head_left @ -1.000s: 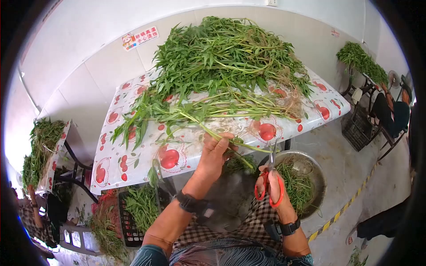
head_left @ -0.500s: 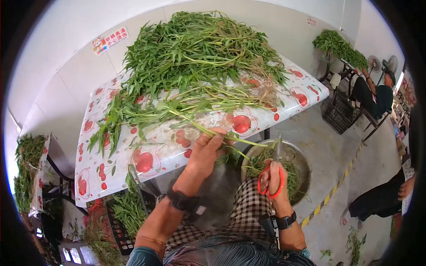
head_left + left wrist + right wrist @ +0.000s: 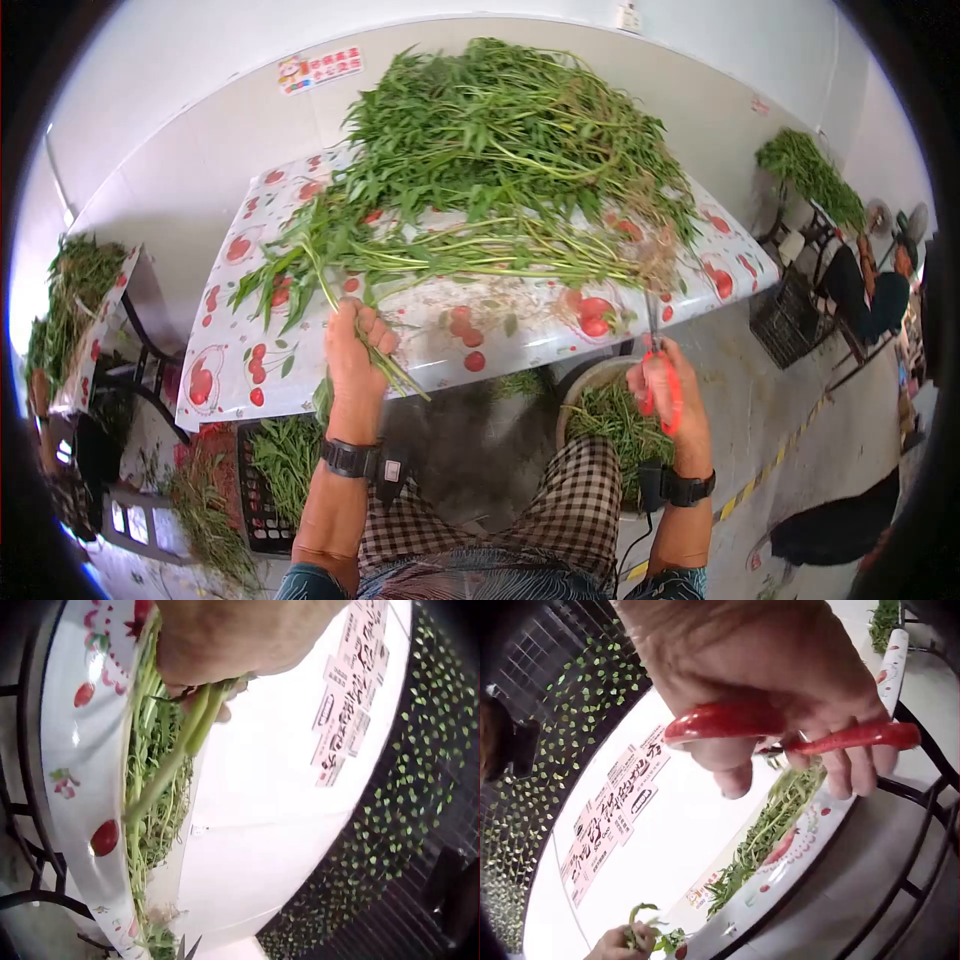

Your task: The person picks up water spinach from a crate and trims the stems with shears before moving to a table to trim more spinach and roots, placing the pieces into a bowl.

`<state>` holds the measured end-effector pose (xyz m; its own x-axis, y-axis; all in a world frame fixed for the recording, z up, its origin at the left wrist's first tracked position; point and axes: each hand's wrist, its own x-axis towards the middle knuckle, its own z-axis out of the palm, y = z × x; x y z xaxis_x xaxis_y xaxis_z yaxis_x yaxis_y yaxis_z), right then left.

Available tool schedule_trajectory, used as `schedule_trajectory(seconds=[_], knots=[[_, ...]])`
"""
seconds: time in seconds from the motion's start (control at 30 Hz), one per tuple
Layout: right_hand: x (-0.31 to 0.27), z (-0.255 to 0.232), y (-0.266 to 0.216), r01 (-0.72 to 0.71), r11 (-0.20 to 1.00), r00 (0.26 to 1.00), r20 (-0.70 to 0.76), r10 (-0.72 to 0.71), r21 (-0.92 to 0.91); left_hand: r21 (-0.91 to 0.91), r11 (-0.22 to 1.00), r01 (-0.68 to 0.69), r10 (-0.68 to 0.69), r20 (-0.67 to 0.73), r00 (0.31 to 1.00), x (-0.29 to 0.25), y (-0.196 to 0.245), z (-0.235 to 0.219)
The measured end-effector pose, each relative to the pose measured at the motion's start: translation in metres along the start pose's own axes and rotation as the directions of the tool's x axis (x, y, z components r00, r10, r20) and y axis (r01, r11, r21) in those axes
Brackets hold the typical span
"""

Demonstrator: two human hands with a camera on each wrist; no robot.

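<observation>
My left hand [image 3: 358, 350] grips a few leafy green stems [image 3: 330, 288] at the near left of the table, their bare ends poking out below the fist. In the left wrist view those pale green stems [image 3: 196, 724] come out from under the curled fingers. My right hand [image 3: 680, 388] holds scissors [image 3: 664, 392] with red handles, the blades pointing away toward the table's front edge, close to the stringy roots [image 3: 657, 258]. Its fingers pass through the handle loops [image 3: 724, 721] in the right wrist view. A big heap of leafy stems [image 3: 500, 130] covers the back of the table.
A fruit-print cloth covers the table [image 3: 420, 310]. Below its front right stands a metal basin [image 3: 572, 385] of cut greens; a black crate [image 3: 262, 500] of greens sits at lower left. More greens lie on side tables. Another person [image 3: 870, 295] sits at far right.
My left hand has moved left with the stems, away from the scissors. The right hand has raised the scissors toward the table's front edge. The head view has swung about.
</observation>
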<state>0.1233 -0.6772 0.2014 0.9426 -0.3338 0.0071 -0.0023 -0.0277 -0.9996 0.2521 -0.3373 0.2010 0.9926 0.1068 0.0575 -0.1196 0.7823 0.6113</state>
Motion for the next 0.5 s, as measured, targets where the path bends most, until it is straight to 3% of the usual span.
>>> schedule_trajectory(seconds=[0.03, 0.07, 0.17, 0.2, 0.3, 0.33, 0.4, 0.47, 0.5], knots=[[0.002, 0.004, -0.012, -0.212, 0.952, 0.977, 0.081, 0.199, 0.219, -0.020, 1.000, 0.018, -0.019, -0.036, 0.999, 0.002, 0.002, -0.009], [0.006, 0.009, -0.014, -0.140, 0.978, 0.990, 0.050, 0.134, 0.154, -0.027, 1.000, -0.001, 0.002, 0.044, 0.999, 0.000, 0.004, -0.010], [0.013, 0.015, -0.017, 0.076, 0.995, 0.997, -0.028, -0.078, -0.068, 0.092, 0.995, 0.042, -0.032, -0.108, 0.994, -0.005, 0.003, -0.001], [0.021, 0.023, -0.014, 0.257, 0.925, 0.954, -0.081, -0.289, -0.279, 0.093, 0.994, 0.059, -0.048, -0.116, 0.992, -0.003, 0.002, 0.000], [0.037, 0.043, -0.036, 0.446, 0.750, 0.875, 0.060, -0.481, -0.487, 0.106, 0.988, 0.115, -0.107, -0.084, 0.991, 0.001, 0.002, -0.002], [0.045, 0.054, -0.042, 0.384, 0.752, 0.895, 0.016, -0.446, -0.536, 0.112, 0.984, 0.135, -0.132, -0.037, 0.991, 0.002, 0.002, -0.006], [0.065, 0.077, -0.055, 0.390, 0.689, 0.887, 0.047, -0.460, -0.611, 0.171, 0.974, 0.146, -0.152, 0.021, 0.988, 0.001, 0.001, -0.009], [0.086, 0.094, -0.057, 0.453, 0.524, 0.833, 0.133, -0.537, -0.721, 0.277, 0.954, 0.119, -0.138, 0.053, 0.989, 0.001, 0.000, -0.005], [0.100, 0.102, -0.050, 0.500, 0.380, 0.777, 0.209, -0.594, -0.779, 0.290, 0.949, 0.128, -0.149, 0.053, 0.987, 0.001, 0.000, -0.004]])
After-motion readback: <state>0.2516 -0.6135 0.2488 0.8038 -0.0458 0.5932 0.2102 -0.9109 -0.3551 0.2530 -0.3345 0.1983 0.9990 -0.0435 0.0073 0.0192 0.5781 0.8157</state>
